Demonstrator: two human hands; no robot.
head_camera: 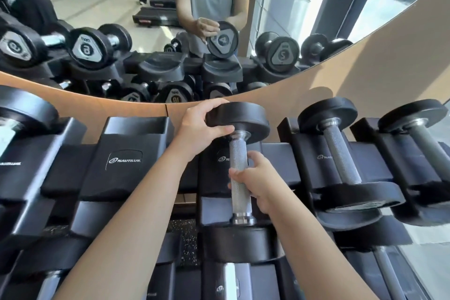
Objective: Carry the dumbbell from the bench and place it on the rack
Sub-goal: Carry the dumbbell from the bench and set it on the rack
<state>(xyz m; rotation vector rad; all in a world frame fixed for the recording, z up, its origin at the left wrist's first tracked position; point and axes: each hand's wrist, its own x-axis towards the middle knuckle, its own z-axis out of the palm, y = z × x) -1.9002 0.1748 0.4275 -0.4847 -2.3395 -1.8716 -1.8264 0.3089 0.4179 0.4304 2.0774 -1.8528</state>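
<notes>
Dumbbell [238, 151] frame centre, over rack [126, 143]: likely heavy, rigid. Left hand [199, 126] clasps far head; right hand [260, 178] wraps knurled handle, grippy, best hold.

Left hand [197, 126] forward, right hand [259, 179] nearer, both curled, gripping.

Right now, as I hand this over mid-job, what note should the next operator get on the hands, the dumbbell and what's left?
Left hand: grips the dumbbell's far head.
Right hand: curled round the knurled handle.
Dumbbell: lies along a cradle on the rack, between an empty cradle and a racked dumbbell.
Done: dumbbell is at the rack.
Left: I cannot tell whether it is fully seated. Settle both heads, then let go.
</notes>
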